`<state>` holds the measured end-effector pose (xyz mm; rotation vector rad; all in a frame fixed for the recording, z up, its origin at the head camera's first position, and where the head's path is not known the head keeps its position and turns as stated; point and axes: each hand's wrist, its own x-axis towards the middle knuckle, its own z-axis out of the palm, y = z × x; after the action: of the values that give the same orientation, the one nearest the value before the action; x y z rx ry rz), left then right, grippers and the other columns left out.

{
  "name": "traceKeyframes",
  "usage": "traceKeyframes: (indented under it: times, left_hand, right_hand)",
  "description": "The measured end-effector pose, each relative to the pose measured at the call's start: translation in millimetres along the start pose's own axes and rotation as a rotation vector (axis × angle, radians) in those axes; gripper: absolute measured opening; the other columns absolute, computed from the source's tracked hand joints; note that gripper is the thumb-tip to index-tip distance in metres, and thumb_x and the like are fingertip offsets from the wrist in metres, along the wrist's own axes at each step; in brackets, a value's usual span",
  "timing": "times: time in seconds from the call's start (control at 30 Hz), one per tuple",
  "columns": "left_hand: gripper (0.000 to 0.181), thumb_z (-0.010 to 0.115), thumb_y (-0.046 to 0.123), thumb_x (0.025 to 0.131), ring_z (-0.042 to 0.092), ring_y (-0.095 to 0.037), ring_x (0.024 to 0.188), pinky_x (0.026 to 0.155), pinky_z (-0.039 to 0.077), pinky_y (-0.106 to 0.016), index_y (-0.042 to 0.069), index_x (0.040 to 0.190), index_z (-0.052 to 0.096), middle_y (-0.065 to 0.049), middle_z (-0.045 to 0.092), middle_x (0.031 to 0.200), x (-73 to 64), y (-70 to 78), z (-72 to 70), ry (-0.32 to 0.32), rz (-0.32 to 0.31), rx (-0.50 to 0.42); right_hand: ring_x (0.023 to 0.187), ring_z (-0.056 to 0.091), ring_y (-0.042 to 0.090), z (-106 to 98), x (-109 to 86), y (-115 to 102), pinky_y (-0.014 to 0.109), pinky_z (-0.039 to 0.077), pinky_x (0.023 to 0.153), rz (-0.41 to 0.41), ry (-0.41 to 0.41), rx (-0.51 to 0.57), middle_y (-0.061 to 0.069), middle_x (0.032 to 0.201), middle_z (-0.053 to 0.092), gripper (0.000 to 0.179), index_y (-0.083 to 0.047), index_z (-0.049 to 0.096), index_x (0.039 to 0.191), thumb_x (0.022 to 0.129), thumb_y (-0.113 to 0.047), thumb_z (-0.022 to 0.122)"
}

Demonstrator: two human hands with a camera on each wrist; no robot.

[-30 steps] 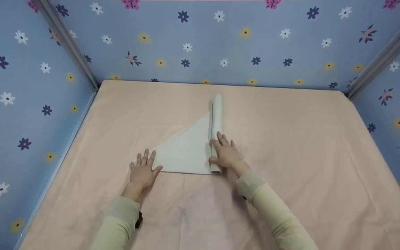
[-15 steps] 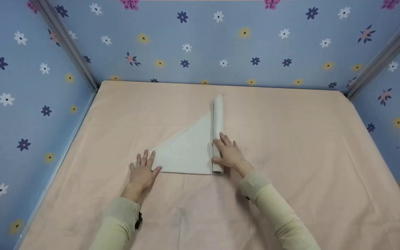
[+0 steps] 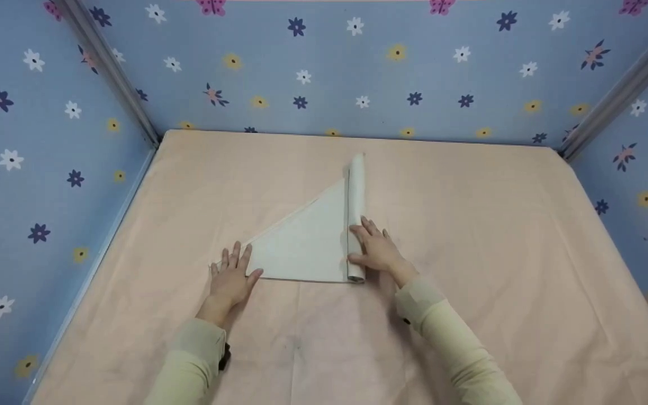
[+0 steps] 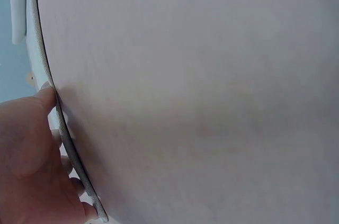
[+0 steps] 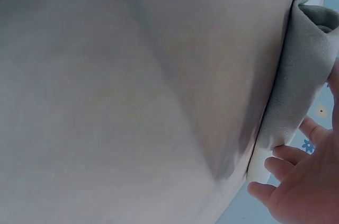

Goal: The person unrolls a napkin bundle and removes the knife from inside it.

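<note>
A pale grey-green cloth (image 3: 301,242) lies on the covered table, its flat part tapering to the left. Its right side is wound into a narrow upright roll (image 3: 356,191), whose spiral end shows in the right wrist view. My left hand (image 3: 231,284) rests flat on the cloth's left corner with fingers spread, and its thumb lies along the near edge. Across the near half of the roll lies my right hand (image 3: 380,253), with thumb and forefinger tips at the roll's left side. In the right wrist view several slightly bent fingers (image 5: 283,166) touch the roll.
A peach-coloured cover (image 3: 470,225) with light creases spreads over the table. Blue flowered panels (image 3: 324,67) stand behind it and at both sides, with grey metal posts (image 3: 113,73) at the back corners.
The roll and my right hand have shifted slightly to the right, and the flat part of the cloth reaches a little farther right. My left hand stays in place.
</note>
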<state>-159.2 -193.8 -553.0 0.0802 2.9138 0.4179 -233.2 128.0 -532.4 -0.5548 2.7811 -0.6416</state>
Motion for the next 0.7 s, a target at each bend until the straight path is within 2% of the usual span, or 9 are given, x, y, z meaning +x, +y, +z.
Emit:
traceKeyframes:
  times: [0.33,0.7]
  left_hand:
    - [0.065,0.033,0.045,0.094,-0.001,-0.043,0.130,0.097,0.002,-0.064,0.006,0.142,0.012,-0.019,0.001,0.146,0.4,-1.0,-0.1,-0.016,-0.004,-0.024]
    - [0.065,0.034,0.045,0.094,0.000,-0.042,0.130,0.097,0.003,-0.064,0.006,0.142,0.014,-0.020,0.002,0.146,0.8,-0.6,1.0,0.001,-0.004,-0.019]
  right_hand:
    - [0.132,0.015,0.030,-3.5,-3.6,7.5,0.053,0.013,0.103,-0.033,-0.008,0.033,0.017,0.145,0.016,0.066,-0.014,0.034,0.135,0.081,-0.039,0.062]
    - [0.132,0.015,0.030,-5.7,-4.9,14.3,0.052,0.013,0.103,-0.045,-0.022,0.066,0.017,0.145,0.017,0.066,-0.014,0.033,0.135,0.082,-0.041,0.061]
